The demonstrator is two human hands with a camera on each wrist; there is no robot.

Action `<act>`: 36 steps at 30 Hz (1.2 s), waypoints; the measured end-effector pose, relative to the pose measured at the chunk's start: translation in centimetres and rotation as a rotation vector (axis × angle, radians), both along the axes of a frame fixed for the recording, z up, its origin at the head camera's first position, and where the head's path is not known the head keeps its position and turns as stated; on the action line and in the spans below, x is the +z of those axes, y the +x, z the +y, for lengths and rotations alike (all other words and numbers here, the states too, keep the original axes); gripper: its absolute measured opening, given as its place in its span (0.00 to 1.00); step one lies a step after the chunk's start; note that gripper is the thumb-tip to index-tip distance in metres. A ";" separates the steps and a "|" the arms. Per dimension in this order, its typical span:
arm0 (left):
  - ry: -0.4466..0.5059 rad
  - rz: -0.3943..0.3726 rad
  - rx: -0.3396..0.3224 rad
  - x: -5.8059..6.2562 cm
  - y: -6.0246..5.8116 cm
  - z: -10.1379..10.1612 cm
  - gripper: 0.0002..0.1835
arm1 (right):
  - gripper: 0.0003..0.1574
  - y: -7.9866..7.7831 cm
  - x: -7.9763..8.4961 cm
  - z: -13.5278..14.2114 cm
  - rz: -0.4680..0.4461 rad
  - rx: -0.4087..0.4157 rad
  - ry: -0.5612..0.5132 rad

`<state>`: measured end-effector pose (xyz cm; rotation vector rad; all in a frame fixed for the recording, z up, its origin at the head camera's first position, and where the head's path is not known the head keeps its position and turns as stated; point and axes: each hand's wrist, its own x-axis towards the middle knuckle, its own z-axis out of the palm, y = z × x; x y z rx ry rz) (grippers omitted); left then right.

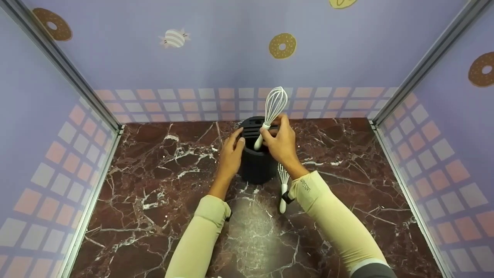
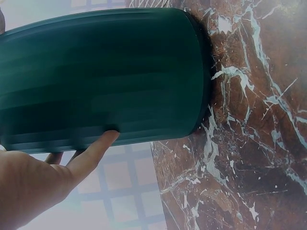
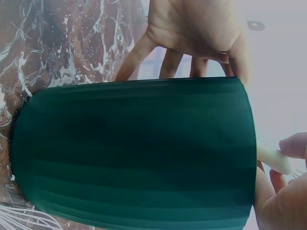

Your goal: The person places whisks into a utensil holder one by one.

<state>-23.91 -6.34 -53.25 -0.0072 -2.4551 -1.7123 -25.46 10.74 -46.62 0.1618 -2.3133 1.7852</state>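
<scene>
A dark green utensil holder point(image 1: 257, 168) stands upright on the marbled table, with a black slotted top point(image 1: 251, 133). My left hand point(image 1: 230, 156) rests against the holder's left side near the rim, its fingers spread down the wall in the right wrist view. With my right hand point(image 1: 285, 143) I pinch a white whisk point(image 1: 274, 104) at the upper handle. Its wires point up and its handle end hangs over the holder's opening. In the right wrist view the whisk handle point(image 3: 276, 159) shows just beyond the rim. Another white whisk point(image 1: 283, 191) lies right of the holder, partly under my right wrist.
The dark red marbled table point(image 1: 154, 170) ends at a purple back wall point(image 1: 224, 50) close behind the holder. Patterned side panels point(image 1: 42, 166) with metal edge strips enclose the left and right.
</scene>
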 end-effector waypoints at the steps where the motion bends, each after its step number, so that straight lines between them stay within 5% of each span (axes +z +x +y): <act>1: -0.002 0.000 0.001 0.0 0.0 0.0 0.24 | 0.26 0.0 -0.1 0.0 -0.002 0.000 -0.005; 27: -0.021 -0.015 0.011 0.1 0.1 0.0 0.23 | 0.45 0.2 0.0 0.2 0.022 -0.028 0.075; 36: -0.032 -0.011 0.015 0.1 0.0 0.0 0.24 | 0.43 0.2 0.2 0.3 0.042 -0.005 0.132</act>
